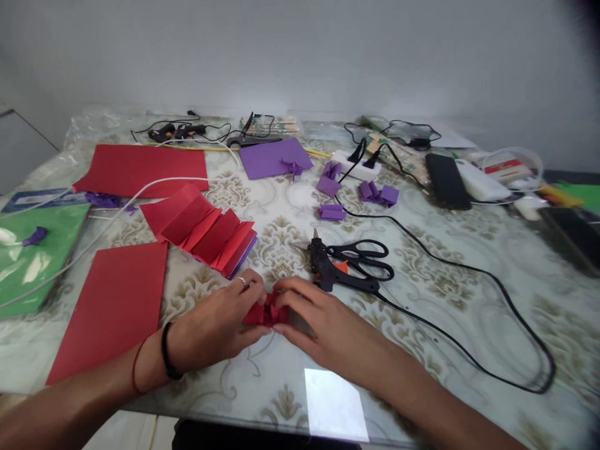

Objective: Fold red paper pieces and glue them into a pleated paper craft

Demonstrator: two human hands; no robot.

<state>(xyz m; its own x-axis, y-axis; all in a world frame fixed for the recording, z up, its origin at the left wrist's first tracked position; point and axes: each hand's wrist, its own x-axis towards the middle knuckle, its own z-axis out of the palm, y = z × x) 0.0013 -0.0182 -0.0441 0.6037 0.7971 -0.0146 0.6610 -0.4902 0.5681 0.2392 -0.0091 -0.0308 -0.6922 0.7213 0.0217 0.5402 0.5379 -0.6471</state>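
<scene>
Both my hands meet near the table's front edge on a small folded red paper piece. My left hand, with a ring and a black wristband, pinches its left side with fingers closed. My right hand presses and grips its right side. Most of the red piece is hidden under my fingers. Just behind it lie a black glue gun and black scissors. A pleated red paper strip lies behind my left hand.
Flat red sheets lie at left, green paper at far left, a purple sheet and several small folded purple pieces at the back. The glue gun's black cord loops right. Phones, a power strip and cables crowd the back right.
</scene>
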